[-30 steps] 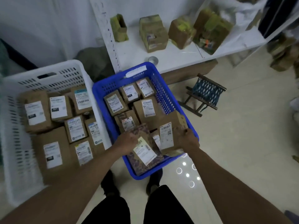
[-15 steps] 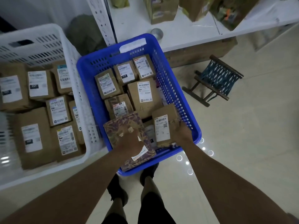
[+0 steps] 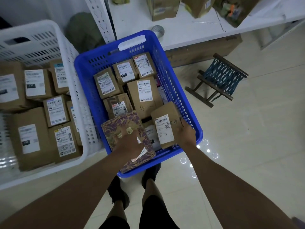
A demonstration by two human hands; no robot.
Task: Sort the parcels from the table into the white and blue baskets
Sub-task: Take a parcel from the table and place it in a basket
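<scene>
Parcels (image 3: 162, 129) lower in blue basket (image 3: 173, 83) than before, both hands (image 3: 130, 144) gripping them

Dim, bluish cast; ring-shaped lamp glare on glossy floor (image 3: 247, 146); wide-angle bending at edges; soft blur at left.
</scene>
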